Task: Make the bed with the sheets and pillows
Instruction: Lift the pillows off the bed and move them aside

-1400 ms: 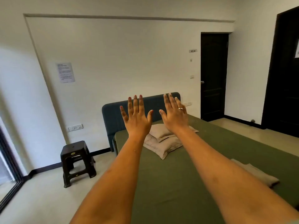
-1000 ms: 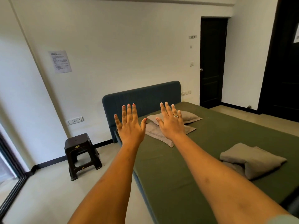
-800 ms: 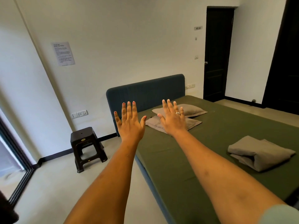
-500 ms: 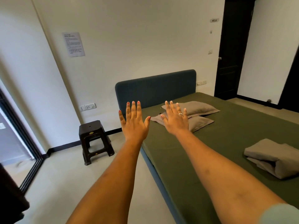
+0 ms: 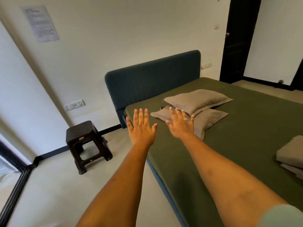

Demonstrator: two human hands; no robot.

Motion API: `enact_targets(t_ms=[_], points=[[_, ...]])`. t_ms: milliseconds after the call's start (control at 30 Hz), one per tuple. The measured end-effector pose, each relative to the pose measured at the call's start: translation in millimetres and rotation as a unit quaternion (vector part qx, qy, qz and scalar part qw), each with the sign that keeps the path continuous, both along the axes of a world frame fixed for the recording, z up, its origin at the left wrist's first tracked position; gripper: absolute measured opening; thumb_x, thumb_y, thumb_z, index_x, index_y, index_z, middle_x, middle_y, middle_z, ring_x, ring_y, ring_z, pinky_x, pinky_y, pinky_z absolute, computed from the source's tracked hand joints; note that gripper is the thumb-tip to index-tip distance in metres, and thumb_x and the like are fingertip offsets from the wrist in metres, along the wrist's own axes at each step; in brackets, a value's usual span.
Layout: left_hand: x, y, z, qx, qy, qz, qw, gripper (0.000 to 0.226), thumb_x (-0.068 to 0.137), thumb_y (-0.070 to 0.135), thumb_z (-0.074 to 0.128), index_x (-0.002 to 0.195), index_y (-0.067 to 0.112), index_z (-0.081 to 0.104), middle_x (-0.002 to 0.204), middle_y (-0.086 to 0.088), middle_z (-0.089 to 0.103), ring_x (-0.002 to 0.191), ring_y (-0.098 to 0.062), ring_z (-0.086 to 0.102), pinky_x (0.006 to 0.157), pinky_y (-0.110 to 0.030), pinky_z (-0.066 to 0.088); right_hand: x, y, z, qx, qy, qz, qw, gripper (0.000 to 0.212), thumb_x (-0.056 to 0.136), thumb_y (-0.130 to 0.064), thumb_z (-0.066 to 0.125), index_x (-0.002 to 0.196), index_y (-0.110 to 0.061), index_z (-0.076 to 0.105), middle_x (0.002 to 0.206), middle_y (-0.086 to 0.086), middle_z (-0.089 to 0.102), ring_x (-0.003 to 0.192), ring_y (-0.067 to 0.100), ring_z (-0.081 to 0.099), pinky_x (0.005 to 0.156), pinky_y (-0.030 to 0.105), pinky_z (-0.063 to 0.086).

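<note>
Beyond the outstretched hands (image 5: 141, 128) (image 5: 181, 126), two stacked pillows (image 5: 196, 99)

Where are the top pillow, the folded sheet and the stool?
top pillow (image 5: 198, 99), head view, middle of its upper face.
folded sheet (image 5: 292, 152), head view, its top fold.
stool (image 5: 84, 128), head view, its seat.

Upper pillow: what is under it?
The upper pillow rests on a second pillow on the green sheet. Their overlap is hidden; the right hand blocks more.
</note>
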State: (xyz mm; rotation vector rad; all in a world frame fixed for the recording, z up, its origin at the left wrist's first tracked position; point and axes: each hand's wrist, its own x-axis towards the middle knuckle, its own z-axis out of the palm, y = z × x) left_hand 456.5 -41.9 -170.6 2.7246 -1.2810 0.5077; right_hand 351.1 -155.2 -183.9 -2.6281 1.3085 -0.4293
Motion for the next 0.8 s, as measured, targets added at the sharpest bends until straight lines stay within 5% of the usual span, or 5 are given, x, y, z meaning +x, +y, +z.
enact_targets(t_ms=[333, 800], points=[[88, -158, -31, 0.035, 0.09, -0.037, 0.995, 0.071, 0.098, 0.057, 0.019, 0.153, 0.021, -0.009, 0.16, -0.004, -0.013, 0.144, -0.024, -0.022, 0.111, -0.053, -0.018, 69, -161, -27, 0.088, 0.065, -0.061, 0.992, 0.065, 0.099, -0.054, 0.026, 0.153, -0.033, -0.004, 0.161, 0.001, 0.007, 0.148, 0.027, 0.005, 0.114, 0.058, 0.005], [238, -425, -117, 0.145, 0.179, -0.159, 0.96, 0.068, 0.099, 0.056, 0.021, 0.154, 0.023, -0.002, 0.16, -0.005, -0.013, 0.145, -0.026, -0.019, 0.112, -0.056, -0.013, 179, -400, -103, 0.204, 0.012, -0.201, 0.958, 0.062, 0.099, -0.052, 0.026, 0.152, -0.034, 0.0, 0.159, 0.004, 0.014, 0.145, 0.029, 0.015, 0.114, 0.058, 0.011]])
